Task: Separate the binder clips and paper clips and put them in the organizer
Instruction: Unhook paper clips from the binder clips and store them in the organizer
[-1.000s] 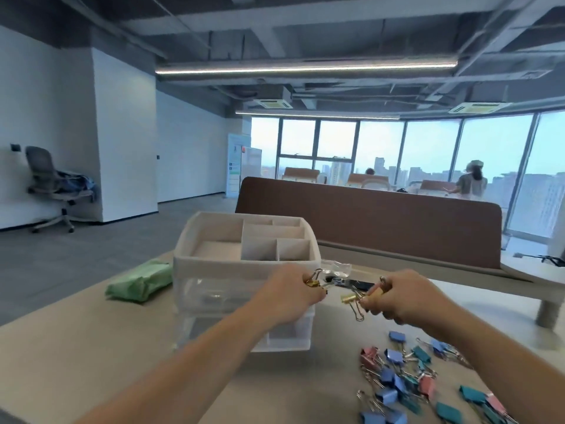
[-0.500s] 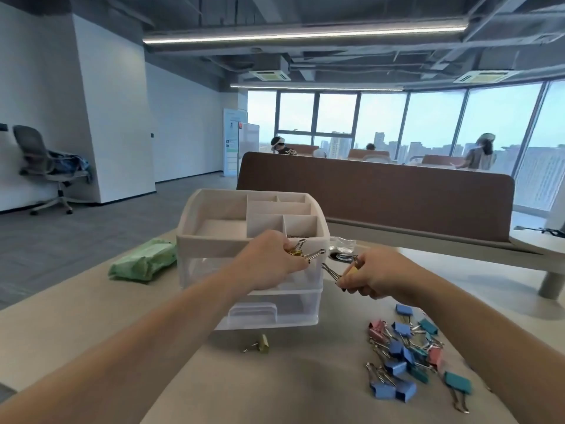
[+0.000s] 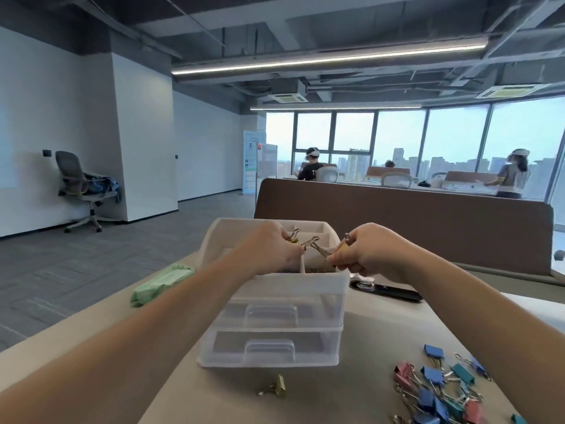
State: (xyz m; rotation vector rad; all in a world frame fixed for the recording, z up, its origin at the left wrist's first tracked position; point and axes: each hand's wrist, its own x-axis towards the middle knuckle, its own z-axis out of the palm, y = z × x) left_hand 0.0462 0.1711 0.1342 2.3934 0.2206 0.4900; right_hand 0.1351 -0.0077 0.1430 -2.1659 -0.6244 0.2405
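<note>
My left hand (image 3: 269,250) and right hand (image 3: 371,255) cover most of the organizer's (image 3: 275,304) open top, so I cannot tell which compartment lies beneath them. The gold binder clips (image 3: 305,241) are half buried in my fingers. The coloured clip pile (image 3: 440,393) runs off the bottom edge. A dark object (image 3: 388,291) behind my right wrist is too unclear to name.

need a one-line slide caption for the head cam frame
Both hands, left and right, hold gold binder clips over the organizer; coloured clips wait on the table.
</note>
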